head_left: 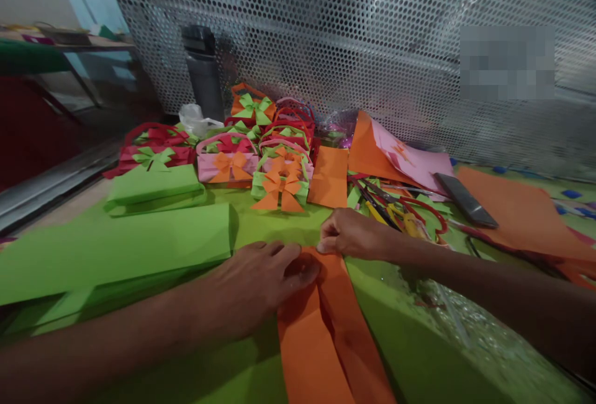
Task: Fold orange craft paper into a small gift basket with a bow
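A folded strip of orange paper lies lengthwise in front of me, its two flaps meeting along a middle seam that gapes slightly towards me. My left hand rests over its far left part, with fingers bent and thumb against the paper. At the far right corner my right hand is closed, fingertips pinching the paper's edge. The exact grip of the left fingertips is partly hidden. Beneath lies a large green sheet.
Folded green paper lies left. Small paper bags with bows crowd the back, before a dark bottle and perforated metal panel. Scissors, a phone-like dark slab and orange sheets lie right.
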### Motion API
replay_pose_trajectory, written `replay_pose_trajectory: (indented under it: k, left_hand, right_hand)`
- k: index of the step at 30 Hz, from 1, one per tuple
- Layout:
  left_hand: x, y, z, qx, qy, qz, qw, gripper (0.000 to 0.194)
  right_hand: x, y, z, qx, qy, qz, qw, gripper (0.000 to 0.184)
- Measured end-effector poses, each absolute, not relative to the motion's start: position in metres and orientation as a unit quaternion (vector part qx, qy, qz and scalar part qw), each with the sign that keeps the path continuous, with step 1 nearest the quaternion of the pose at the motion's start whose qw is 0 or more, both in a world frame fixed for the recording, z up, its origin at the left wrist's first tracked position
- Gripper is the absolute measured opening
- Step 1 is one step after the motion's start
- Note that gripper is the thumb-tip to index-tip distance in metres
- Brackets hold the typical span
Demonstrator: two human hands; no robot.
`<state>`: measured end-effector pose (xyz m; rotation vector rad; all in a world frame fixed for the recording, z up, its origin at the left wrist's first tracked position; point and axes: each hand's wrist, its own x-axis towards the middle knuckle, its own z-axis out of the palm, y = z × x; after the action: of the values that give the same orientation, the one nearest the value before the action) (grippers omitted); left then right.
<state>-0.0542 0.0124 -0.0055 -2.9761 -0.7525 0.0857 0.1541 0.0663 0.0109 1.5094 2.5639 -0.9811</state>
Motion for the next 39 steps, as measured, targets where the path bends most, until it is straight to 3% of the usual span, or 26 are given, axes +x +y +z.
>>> replay_pose_trajectory:
  k: [11,27,39]
  left_hand:
    - [-0.055,0.011,-0.003,-0.970,-0.241,0.015,0.031,0.055]
    - [-0.051,0.007,-0.015,-0.963,-0.260,0.023,0.060,0.067]
    - [-0.053,0.007,-0.013,-0.964,-0.260,0.012,0.046,0.064]
  right_hand:
    - [0.151,0.064,0.010,0.489,0.826,-0.279,0.014,0.023]
    - [0.150,0.062,0.012,0.494,0.848,-0.188,0.037,0.024]
    - [0.145,0.064,0.014,0.532,0.828,-0.160,0.078,0.034]
